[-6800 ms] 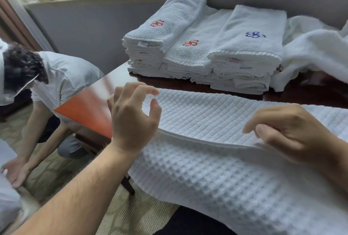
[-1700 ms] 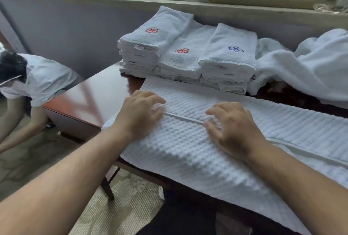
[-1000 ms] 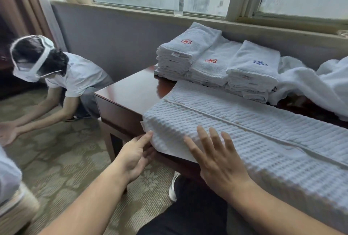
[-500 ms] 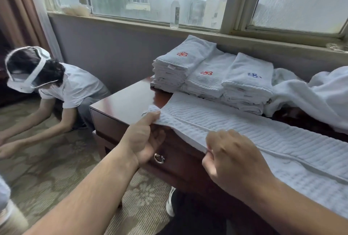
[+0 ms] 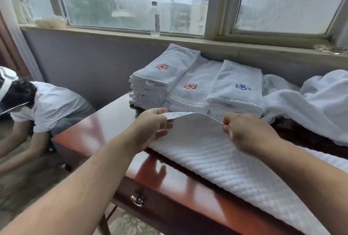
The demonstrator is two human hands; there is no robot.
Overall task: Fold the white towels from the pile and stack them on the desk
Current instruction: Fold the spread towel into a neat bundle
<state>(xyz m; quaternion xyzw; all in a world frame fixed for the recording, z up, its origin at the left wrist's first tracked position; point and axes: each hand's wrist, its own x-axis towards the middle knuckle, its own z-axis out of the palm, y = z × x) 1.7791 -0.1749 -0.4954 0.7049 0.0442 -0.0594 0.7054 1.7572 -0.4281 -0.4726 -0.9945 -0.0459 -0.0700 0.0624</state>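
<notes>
Both hands are pinching one short end of the waffle towel (image 5: 216,157): my left hand (image 5: 150,129) is gripping the left corner, my right hand (image 5: 243,131) the other, and I am holding that end raised off the desk (image 5: 105,127), probably so I can carry it across for the next fold. The rest of the towel is lying along the desk's front edge and running out of view at the right, so I cannot see its far end. Folded towels (image 5: 195,86) are sitting stacked at the back edge, placed clear of my working space. The unfolded pile (image 5: 316,102) is heaped at the back right corner, partly cut off. A bottle (image 5: 155,20) is standing on the windowsill.
</notes>
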